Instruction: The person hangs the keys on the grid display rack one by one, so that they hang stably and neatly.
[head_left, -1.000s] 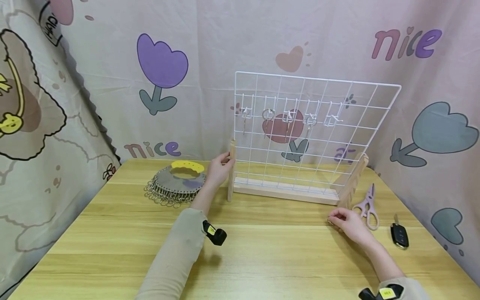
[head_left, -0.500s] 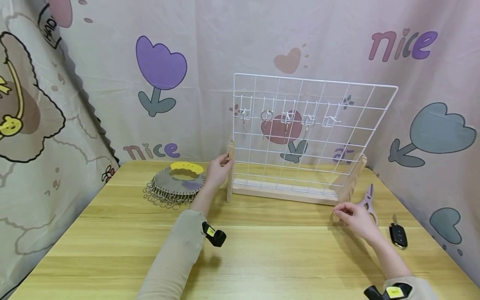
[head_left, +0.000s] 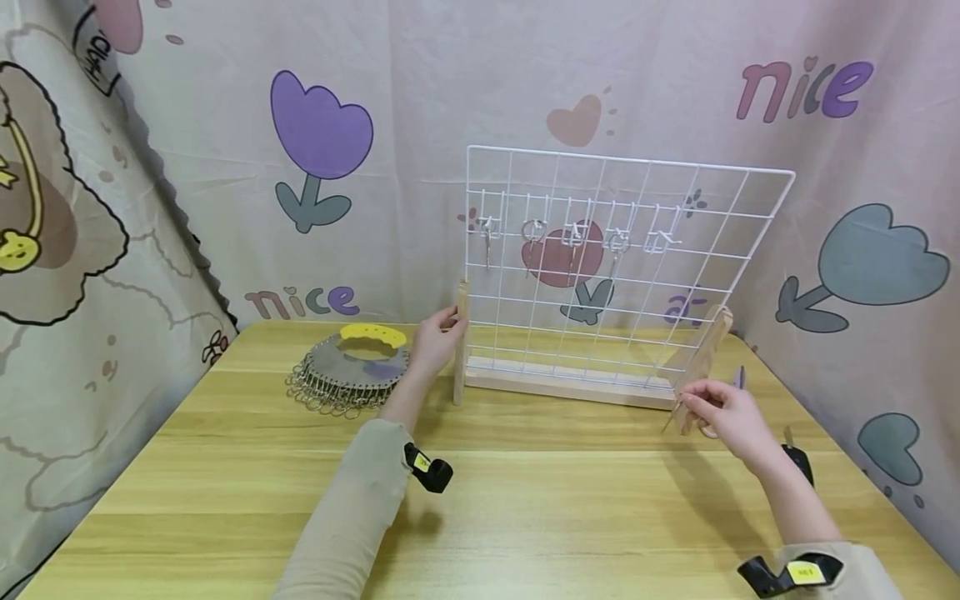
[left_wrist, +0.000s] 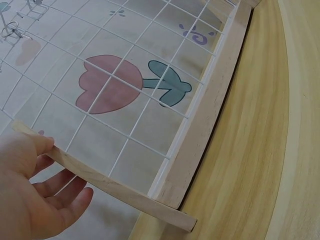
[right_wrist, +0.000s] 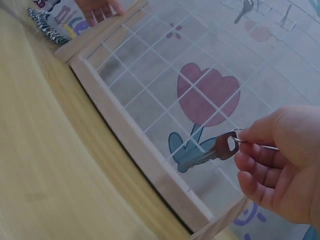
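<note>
A white wire grid rack on a wooden base (head_left: 570, 389) stands toward the back of the table. My left hand (head_left: 437, 342) holds its left wooden side post (left_wrist: 115, 187), thumb on one face and fingers on the other. In my right hand (head_left: 726, 417), a metal ring (right_wrist: 237, 140) is pinched between thumb and forefinger. A brown-headed key (right_wrist: 223, 147) dangles from that ring, in front of the rack's lower right corner. Several keys on rings, one being a small key (head_left: 487, 244), hang from hooks across the grid. The rightmost hook (head_left: 660, 242) bears no key.
Left of the rack lies a grey round plate (head_left: 330, 362) fringed with several metal rings, with a yellow piece (head_left: 373, 335) on top. Lilac scissors (head_left: 741, 377) and a black car key (head_left: 801, 461) are partly hidden by my right hand and arm.
My right hand has risen off the tabletop and shifted right and toward the rack, carrying the key, which now hangs in sight. My left hand keeps its hold on the post.
</note>
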